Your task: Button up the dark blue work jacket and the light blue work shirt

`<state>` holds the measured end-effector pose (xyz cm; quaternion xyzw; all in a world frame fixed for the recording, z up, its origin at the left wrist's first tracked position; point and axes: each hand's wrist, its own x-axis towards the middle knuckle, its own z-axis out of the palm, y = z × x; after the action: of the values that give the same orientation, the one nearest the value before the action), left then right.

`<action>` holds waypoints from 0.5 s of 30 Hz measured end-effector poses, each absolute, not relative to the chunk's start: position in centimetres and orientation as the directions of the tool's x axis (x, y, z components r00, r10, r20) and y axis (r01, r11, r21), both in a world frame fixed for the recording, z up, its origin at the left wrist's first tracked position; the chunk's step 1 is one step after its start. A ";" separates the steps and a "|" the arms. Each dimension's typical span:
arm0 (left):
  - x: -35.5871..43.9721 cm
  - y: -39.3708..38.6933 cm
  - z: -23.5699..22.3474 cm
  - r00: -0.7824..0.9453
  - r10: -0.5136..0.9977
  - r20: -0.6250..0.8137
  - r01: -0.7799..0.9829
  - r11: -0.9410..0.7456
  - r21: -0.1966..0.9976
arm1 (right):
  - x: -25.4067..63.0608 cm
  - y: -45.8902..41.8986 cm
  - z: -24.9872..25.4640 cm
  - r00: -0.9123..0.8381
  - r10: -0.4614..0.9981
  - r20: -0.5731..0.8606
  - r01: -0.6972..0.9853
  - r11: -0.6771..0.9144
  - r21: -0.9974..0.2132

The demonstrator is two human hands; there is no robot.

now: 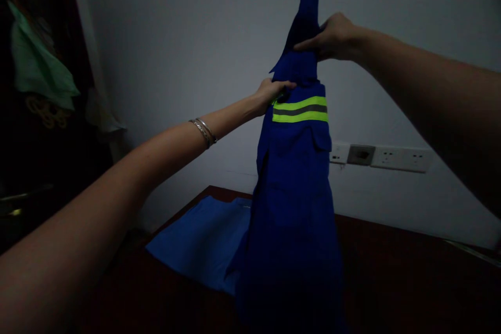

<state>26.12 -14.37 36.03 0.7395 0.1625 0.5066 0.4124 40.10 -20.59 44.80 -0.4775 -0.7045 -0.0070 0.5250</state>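
A dark blue work garment with a yellow-green and grey reflective band hangs upright in front of me; the frame does not show whether it is a jacket or overalls. My right hand grips it near its narrow top, thumb across the front. Lower down, my left hand is closed on its left edge beside the band, with the thumb over the cloth. The garment's lower end fades into shadow. Behind it, a lighter blue piece of clothing lies spread flat on the dark table, partly covered from view.
The dark reddish table stands against a pale wall. Wall sockets sit right of the garment. At the left, a light green cloth hangs against something dark. Bracelets circle my left wrist. The room is dim.
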 end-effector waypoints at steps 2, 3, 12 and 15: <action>24.8 -13.4 35.2 0.363 0.701 0.613 -0.167 -0.599 0.783 | 41.1 -21.0 43.0 -0.088 0.731 0.676 0.632 0.566 -0.530; 23.9 -12.8 34.9 0.311 0.726 0.614 -0.159 -0.597 0.786 | 41.6 -21.1 41.8 -0.109 0.749 0.654 0.644 0.554 -0.528; 12.3 -12.8 37.6 -0.143 0.759 0.635 0.107 -0.626 0.773 | 46.0 -18.0 21.1 -0.388 0.851 0.353 0.911 0.413 0.007; 9.2 -15.6 40.8 -0.281 0.678 0.680 0.164 -0.664 0.730 | 45.8 -17.5 12.9 -0.436 0.879 0.195 0.896 0.443 0.004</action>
<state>9.24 -15.61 40.82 0.5717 0.3680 0.7107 0.1807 45.80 -17.54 12.91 -0.5248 -0.8455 -0.0536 0.0823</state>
